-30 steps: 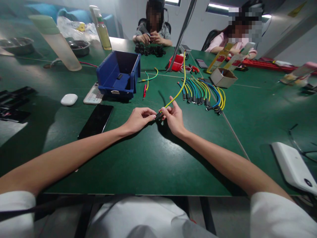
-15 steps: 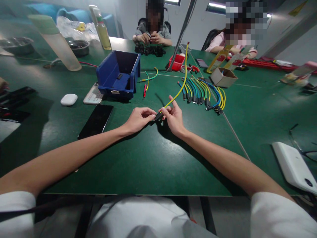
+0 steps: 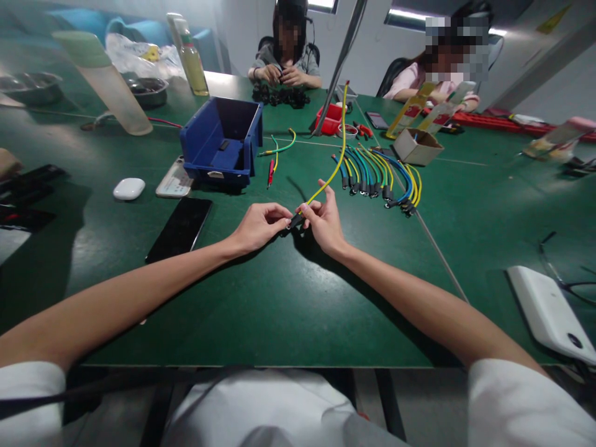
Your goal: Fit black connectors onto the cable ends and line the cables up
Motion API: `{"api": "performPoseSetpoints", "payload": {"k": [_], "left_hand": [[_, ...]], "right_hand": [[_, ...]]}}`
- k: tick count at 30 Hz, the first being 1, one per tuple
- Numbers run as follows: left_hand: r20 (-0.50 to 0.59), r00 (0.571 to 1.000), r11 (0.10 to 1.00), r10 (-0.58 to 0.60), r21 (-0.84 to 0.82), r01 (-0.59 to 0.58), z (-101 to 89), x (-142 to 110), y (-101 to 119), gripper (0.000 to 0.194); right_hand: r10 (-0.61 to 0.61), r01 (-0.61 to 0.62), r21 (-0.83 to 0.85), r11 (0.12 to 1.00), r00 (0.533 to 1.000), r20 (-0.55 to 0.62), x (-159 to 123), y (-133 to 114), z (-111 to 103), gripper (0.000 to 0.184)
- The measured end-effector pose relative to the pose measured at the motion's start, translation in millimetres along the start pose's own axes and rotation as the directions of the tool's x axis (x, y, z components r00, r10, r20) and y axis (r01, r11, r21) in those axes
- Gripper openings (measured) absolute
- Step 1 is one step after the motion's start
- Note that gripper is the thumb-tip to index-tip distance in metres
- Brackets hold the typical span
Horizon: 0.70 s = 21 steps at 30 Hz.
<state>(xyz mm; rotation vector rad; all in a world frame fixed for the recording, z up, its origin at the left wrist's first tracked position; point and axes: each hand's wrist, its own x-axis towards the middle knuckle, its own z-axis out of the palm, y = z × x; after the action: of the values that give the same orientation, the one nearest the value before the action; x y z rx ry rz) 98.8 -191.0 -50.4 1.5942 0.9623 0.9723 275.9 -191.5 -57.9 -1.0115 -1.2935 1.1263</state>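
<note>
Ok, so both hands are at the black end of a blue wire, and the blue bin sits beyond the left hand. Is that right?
Not quite: the wire is yellow, not blue, as the head view shows. The left hand and right hand are indeed at its black end, and the blue bin does sit beyond the left hand.

Head-high view down over hands [image 3: 292,226]
</note>
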Motion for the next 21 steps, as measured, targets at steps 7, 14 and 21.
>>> {"api": "performPoseSetpoints", "payload": {"k": [7,14,21], "left_hand": [[-0.009,1.000,1.000,-0.011,-0.021,0.011,0.3,0.2,1.4,0.021],[-0.022,1.000,0.999,-0.020,-0.040,0.019,1.2,1.1,4.1,0.021],[0.036,0.999,0.999,-0.010,-0.047,0.012,0.1,2.4,3.8,0.025]], "right_hand": [[-0.011,0.010,0.035,0.999,1.000,0.013,-1.4,1.0,0.2,0.080],[-0.008,0.008,0.053,0.999,1.000,0.000,0.3,0.9,1.0,0.077],[-0.023,0.022,0.041,0.999,1.000,0.008,-0.8,-1.5,1.7,0.064]]}}
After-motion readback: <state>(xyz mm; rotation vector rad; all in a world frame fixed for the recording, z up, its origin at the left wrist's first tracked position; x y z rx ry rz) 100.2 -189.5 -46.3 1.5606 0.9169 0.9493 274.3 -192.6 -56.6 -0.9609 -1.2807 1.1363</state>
